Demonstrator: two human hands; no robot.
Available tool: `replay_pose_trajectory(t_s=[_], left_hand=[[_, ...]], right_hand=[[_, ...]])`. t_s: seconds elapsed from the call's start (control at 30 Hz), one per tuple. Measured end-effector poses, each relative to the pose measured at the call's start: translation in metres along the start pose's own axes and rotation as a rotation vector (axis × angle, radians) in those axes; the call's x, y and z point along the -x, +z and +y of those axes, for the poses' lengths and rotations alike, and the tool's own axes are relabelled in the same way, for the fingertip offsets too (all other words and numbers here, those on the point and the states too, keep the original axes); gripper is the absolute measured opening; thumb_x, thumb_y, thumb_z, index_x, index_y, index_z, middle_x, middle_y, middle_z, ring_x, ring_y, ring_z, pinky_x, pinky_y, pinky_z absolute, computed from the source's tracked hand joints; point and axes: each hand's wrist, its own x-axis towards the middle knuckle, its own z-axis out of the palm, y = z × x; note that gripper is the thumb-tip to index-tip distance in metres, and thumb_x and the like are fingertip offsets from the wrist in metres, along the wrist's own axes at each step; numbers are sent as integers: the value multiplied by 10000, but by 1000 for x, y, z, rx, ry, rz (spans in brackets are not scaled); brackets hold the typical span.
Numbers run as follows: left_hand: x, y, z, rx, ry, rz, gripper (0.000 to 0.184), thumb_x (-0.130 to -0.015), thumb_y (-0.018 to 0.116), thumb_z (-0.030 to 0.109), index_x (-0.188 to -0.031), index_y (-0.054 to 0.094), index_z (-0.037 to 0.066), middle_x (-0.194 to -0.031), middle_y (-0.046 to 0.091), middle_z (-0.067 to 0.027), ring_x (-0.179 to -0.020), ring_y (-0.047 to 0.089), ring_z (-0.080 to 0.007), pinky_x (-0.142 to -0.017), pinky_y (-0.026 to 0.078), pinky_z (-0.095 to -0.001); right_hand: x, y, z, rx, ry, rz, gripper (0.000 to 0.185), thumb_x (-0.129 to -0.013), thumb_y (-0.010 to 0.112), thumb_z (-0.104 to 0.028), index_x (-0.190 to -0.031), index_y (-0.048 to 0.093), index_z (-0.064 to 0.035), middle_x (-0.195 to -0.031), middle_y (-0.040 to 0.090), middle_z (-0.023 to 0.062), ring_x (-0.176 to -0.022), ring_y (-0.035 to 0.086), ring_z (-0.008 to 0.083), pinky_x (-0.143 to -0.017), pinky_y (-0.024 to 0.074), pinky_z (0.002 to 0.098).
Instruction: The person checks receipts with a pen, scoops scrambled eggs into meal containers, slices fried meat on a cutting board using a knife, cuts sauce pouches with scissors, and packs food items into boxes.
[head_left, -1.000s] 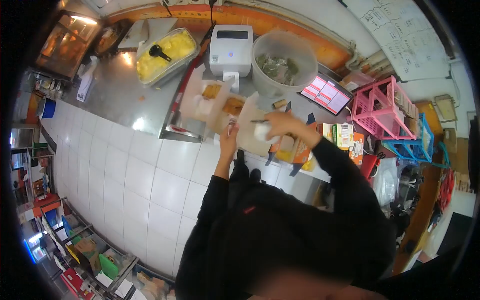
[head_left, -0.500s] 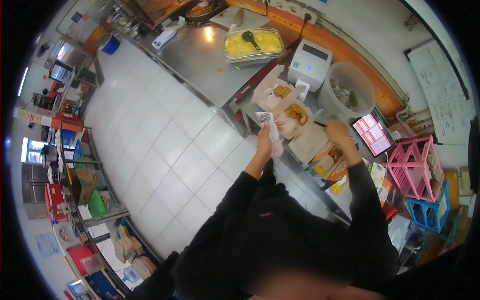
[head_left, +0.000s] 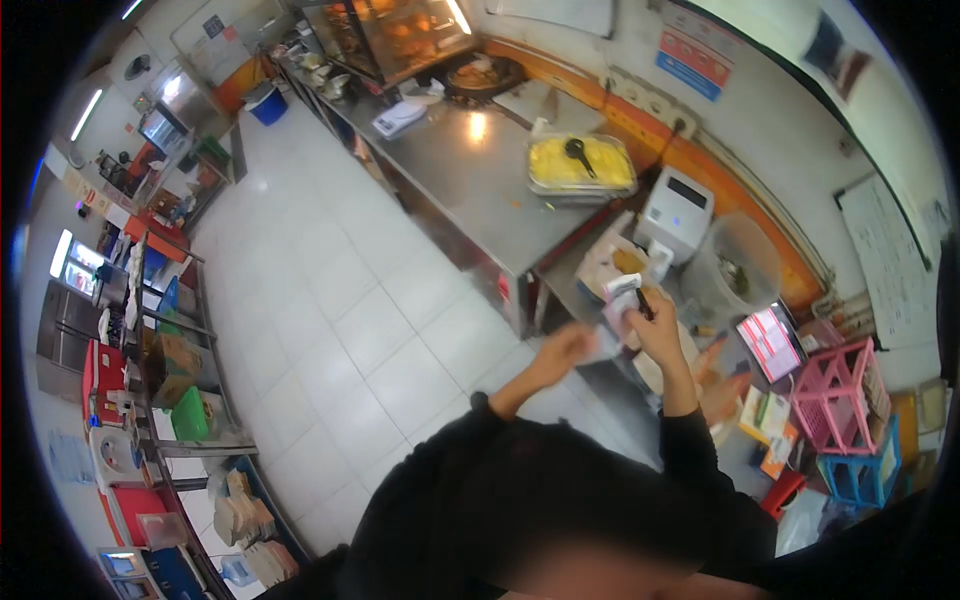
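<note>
My left hand (head_left: 565,357) is closed on one end of a whitish paper slip (head_left: 604,345), slightly blurred. To its right, my right hand (head_left: 657,328) grips a slim black pen (head_left: 645,303) and also touches printed paper (head_left: 621,288) at its fingertips. Both hands are above the counter's near edge. Just beyond the right hand, an open takeaway box (head_left: 600,262) with golden-brown food stands by the white label printer (head_left: 675,213). Below my right hand, another pale box (head_left: 650,372) is partly covered by the hand and forearm.
A clear tub (head_left: 735,262) and a tablet (head_left: 770,343) are right of the boxes. Further right stand a pink crate (head_left: 835,395) and a blue crate (head_left: 862,468). On the steel counter (head_left: 450,190) rest a tray of yellow food (head_left: 570,165) and a white scale (head_left: 398,119).
My right hand has moved from over the boxes to the paper, close to my left hand. My left hand has shifted down the slip. The camera view has tilted up and turned left.
</note>
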Motion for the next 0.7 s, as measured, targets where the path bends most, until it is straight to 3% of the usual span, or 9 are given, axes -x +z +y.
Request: replay_pose_trajectory(t_s=[0.07, 0.1, 0.2, 0.23, 0.33, 0.47, 0.57, 0.63, 0.7], left_hand=[[36, -46, 47, -168, -262, -547, 197, -864, 620, 101, -1060, 639, 96, -966, 630, -32, -865, 573, -134, -777, 468, -284], [55, -69, 12, -108, -245, -788, 194, -876, 614, 120, -1062, 654, 88, -999, 639, -65, -890, 594, -162, -784, 482, -301], [60, -145, 34, -185, -261, -672, 189, -872, 631, 149, -1044, 676, 84, -1030, 646, -82, -891, 616, -187, -767, 499, -315], [56, -174, 46, -185, -303, -666, 192, -865, 639, 162, -1038, 681, 89, -1037, 655, -83, -917, 618, -196, -774, 502, -319], [53, -241, 47, -198, -292, -631, 268, -851, 663, 125, -1117, 655, 93, -1053, 641, -73, -799, 627, -164, -711, 509, -282], [33, -335, 39, -232, -358, -461, 334, -848, 676, 134, -1177, 629, 97, -1103, 649, -71, -845, 639, -167, -711, 518, -291], [-5, -407, 40, -245, -478, -217, 336, -856, 669, 135, -1188, 626, 104, -1084, 658, -75, -892, 636, -172, -745, 510, -289], [-35, -457, 22, -237, -317, -99, 320, -885, 639, 149, -1200, 617, 97, -1057, 668, -68, -920, 629, -158, -782, 493, -280], [-75, -501, 26, -200, -363, -40, 318, -900, 625, 164, -1210, 610, 94, -1052, 670, -65, -928, 626, -149, -792, 486, -277]], right_hand=[[-30, 40, 0, -101, 95, -62, 164, -735, 612, -150, -720, 594, 13, -657, 514, 55, -629, 478, 128, -574, 357, 296], [-46, 60, -11, -105, 204, -90, 161, -739, 613, -152, -781, 598, 2, -670, 533, 56, -633, 493, 130, -579, 383, 295], [-100, 121, -56, 15, 134, -84, 199, -740, 610, -151, -886, 607, -16, -708, 600, 74, -677, 561, 133, -617, 437, 307], [-112, 138, -77, -12, 128, -51, 304, -730, 599, -148, -1012, 603, -36, -803, 658, 143, -738, 636, 204, -676, 478, 332], [-156, 180, -44, 304, -29, -29, 221, -720, 568, -82, -925, 616, -12, -610, 531, 100, -568, 533, 107, -529, 413, 286], [-227, 211, -29, 335, 97, -159, 240, -727, 553, -141, -905, 672, -35, -797, 636, 219, -697, 623, 356, -652, 482, 394], [-316, 236, 31, 326, 151, -179, 230, -781, 541, -173, -867, 659, 4, -652, 608, 191, -620, 626, 270, -587, 464, 388], [-392, 256, 39, 188, 201, -101, 221, -857, 544, -179, -821, 660, 6, -569, 575, 101, -549, 554, 140, -498, 423, 335], [-476, 270, 8, 113, 278, -1, 210, -850, 562, -182, -826, 672, -4, -630, 619, 86, -594, 607, 157, -504, 453, 320]])
